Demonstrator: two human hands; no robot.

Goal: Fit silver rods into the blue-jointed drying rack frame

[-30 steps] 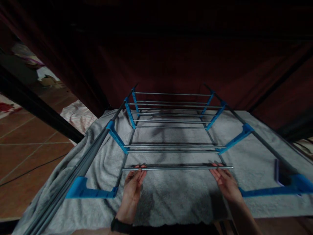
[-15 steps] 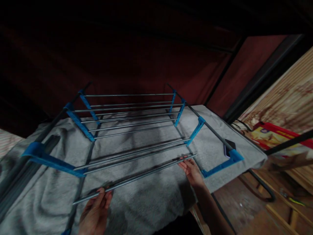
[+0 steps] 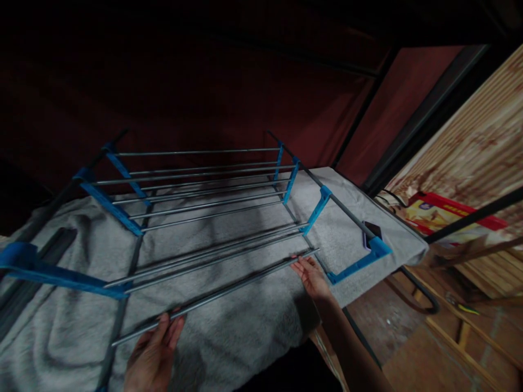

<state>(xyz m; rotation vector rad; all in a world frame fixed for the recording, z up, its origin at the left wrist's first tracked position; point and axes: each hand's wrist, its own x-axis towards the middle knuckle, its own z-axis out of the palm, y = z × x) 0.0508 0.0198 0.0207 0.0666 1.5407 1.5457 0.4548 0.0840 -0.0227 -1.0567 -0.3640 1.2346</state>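
A loose grey metal rod (image 3: 229,293) runs slantwise across the front of a partly built rack, above a grey blanket (image 3: 245,337). Near its left end, my left hand (image 3: 155,345) pinches it between thumb and fingers. My right hand (image 3: 311,276) grips the same rod close to its right end. Beyond the hands lies the rack, with several crossbars (image 3: 212,206) fitted between blue plastic brackets (image 3: 109,201) on long dark side tubes. A front right bracket (image 3: 359,264) sits just right of my right hand, with no crossbar in it.
A phone (image 3: 371,233) lies on the blanket beside the right side tube. Dark tubes (image 3: 36,283) lie at the left. A red and yellow box (image 3: 449,215) is at the right, past the blanket's edge. Behind the rack rises a dark red panel (image 3: 204,103).
My view has turned slightly right, so the rack appears shifted left. Both hands still hold the rod, in nearly the same places.
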